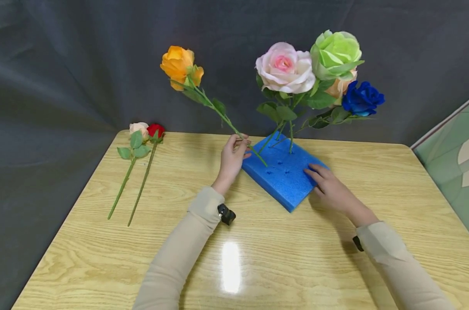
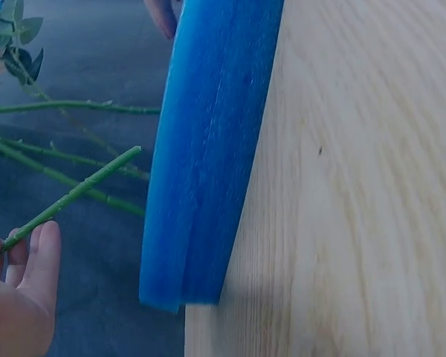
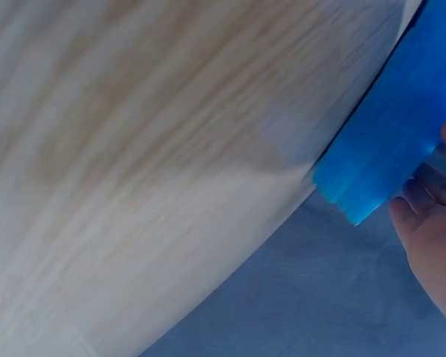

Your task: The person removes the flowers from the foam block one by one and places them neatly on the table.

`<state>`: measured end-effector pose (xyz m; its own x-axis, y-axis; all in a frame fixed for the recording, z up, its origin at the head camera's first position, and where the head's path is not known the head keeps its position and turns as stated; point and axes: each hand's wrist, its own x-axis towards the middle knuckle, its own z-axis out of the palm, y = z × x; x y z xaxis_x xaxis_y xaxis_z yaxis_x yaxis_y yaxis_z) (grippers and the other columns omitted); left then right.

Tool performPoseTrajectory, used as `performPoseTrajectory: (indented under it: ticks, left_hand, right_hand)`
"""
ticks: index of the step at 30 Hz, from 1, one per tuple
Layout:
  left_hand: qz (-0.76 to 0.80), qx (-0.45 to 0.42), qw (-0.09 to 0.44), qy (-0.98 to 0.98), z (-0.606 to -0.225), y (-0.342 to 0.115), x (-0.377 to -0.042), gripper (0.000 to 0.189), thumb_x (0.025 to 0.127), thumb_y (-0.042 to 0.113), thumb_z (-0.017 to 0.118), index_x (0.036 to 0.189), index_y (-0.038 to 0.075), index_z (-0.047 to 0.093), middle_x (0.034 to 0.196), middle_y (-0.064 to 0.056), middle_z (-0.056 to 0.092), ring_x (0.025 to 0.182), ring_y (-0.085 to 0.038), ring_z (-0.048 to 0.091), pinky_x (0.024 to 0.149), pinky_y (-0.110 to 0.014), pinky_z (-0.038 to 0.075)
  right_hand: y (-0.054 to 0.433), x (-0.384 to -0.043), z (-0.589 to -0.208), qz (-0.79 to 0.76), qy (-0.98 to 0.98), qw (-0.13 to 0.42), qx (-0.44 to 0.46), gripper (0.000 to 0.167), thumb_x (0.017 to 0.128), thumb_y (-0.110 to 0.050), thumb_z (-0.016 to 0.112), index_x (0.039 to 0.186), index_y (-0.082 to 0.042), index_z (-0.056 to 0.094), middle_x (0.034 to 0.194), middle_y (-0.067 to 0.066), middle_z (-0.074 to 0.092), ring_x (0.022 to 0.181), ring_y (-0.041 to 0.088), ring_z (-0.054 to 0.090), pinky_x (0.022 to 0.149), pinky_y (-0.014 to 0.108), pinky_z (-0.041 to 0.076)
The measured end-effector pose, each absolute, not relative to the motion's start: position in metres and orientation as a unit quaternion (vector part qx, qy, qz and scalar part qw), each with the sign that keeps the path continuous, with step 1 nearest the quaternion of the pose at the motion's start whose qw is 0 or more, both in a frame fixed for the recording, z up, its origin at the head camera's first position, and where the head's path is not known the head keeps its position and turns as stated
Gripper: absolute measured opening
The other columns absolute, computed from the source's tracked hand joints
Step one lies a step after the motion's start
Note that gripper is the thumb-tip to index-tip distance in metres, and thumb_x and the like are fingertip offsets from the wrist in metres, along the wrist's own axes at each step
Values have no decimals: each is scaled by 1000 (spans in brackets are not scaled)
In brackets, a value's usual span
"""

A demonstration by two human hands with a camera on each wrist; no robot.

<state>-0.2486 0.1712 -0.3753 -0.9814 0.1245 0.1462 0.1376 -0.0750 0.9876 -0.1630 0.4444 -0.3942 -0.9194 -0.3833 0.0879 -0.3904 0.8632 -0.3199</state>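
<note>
My left hand [image 1: 232,159] pinches the stem of an orange rose [image 1: 178,64], whose bloom leans up and to the left. The bare lower end of that green stem [image 2: 82,187] points at the top of a blue foam block [image 1: 275,185], and in the left wrist view it stands apart from the block's face. Several small holes mark the block's top. A pink-white rose [image 1: 285,69], a light green rose [image 1: 336,54], a blue rose [image 1: 363,99] and a partly hidden peach rose stand in its far part. My right hand [image 1: 333,187] holds the block's right edge.
On the left of the wooden table [image 1: 103,254] lie a pale pink rose [image 1: 139,129] and a red rose [image 1: 155,131], stems toward the front. A dark cloth [image 1: 83,64] hangs behind the table. At the far right is a green patterned panel [image 1: 455,168].
</note>
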Motion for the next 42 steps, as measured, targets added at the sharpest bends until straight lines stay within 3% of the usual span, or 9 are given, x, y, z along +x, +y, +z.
performPoseTrajectory:
  ticks: [5,8,11,16,20,29,37,42]
  left_hand:
    - [-740,-88,0,-666,-374,159,-250,22,101,9,44,119,-2,52,120,-27,56,105,-43,58,93,-49,54]
    - [-752,-88,-2,-654,-373,150,-249,22,101,8,44,118,-3,51,120,-30,54,106,-46,55,96,-55,50]
    - [-753,-86,-5,-653,-372,141,-248,22,101,9,44,118,-3,51,120,-29,54,102,-42,56,96,-56,49]
    - [-743,-74,-3,-665,-370,126,-248,23,101,11,46,119,-1,52,111,-18,58,88,-18,60,86,-37,58]
    - [-743,-69,-2,-666,-370,117,-248,24,101,12,46,120,-2,52,106,-12,58,83,-11,60,76,-22,58]
    - [-732,-57,-14,-678,-371,108,-249,26,101,12,46,122,-2,52,101,-5,59,82,-12,61,91,-45,56]
    - [-720,-59,-31,-691,-371,101,-246,24,101,11,45,121,-1,51,100,-5,58,79,-7,60,79,-23,58]
    - [-713,-58,-40,-698,-373,94,-242,25,101,10,43,121,-4,50,106,-13,58,86,-12,62,88,-32,58]
  right_hand:
    - [434,-160,-393,181,-961,21,207,43,94,0,44,136,11,44,142,34,36,132,52,32,107,64,31]
    - [427,-159,-394,172,-963,20,204,45,97,-12,50,136,9,45,143,33,38,132,51,34,108,62,33]
    - [421,-158,-396,152,-967,20,205,53,96,-26,57,137,7,45,143,32,38,131,51,36,107,62,34]
    - [416,-155,-398,128,-970,21,206,71,90,-43,63,140,4,43,145,33,35,131,51,35,107,63,34]
    - [413,-154,-400,122,-971,20,204,81,86,-51,65,141,3,41,146,33,32,133,51,33,108,64,31]
    - [404,-151,-400,126,-975,1,184,87,83,-50,68,144,3,36,149,35,24,137,53,24,112,64,24]
    - [404,-151,-398,125,-975,-1,184,82,83,-41,68,144,2,36,149,34,25,137,52,23,111,65,24]
    - [407,-150,-398,128,-974,-2,189,80,82,-39,68,143,2,37,148,34,26,137,52,23,111,66,24]
